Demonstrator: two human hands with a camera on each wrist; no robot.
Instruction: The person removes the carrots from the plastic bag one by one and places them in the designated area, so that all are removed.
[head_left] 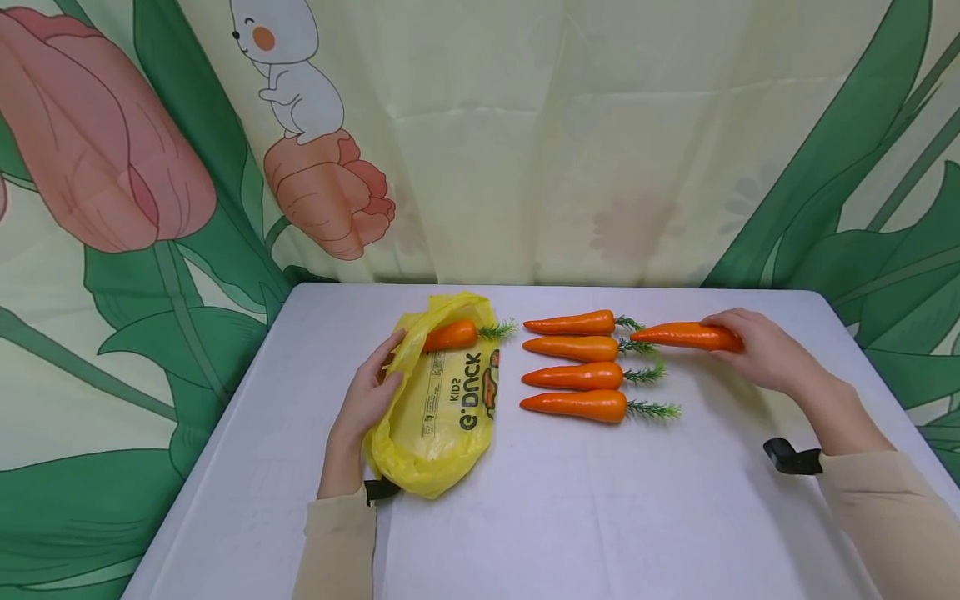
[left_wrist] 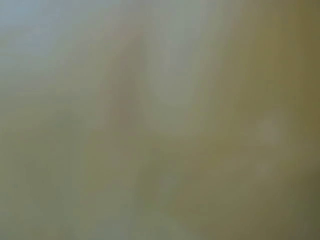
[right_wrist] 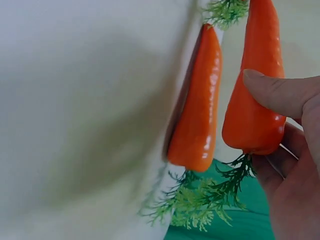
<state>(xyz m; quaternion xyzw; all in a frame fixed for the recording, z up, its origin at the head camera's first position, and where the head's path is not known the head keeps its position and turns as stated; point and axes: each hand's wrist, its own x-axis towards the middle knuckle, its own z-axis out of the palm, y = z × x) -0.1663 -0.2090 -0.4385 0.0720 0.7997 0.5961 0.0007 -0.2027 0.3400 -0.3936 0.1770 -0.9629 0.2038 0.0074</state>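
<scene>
My left hand holds the left edge of a yellow plastic bag with "G.DUCK KIDS" printing. One carrot lies at the bag's mouth, its green top sticking out to the right. My right hand grips another orange carrot by its thick end, the tip pointing left. In the right wrist view, the thumb presses on this carrot and its leafy top hangs beside the palm. A further carrot lies next to it there. The left wrist view is only a blur.
Between bag and right hand, several carrots lie in a column on the white table, tips left and greens right. A printed curtain with tulips and a rabbit hangs behind the table. Black wrist straps sit at the cuffs.
</scene>
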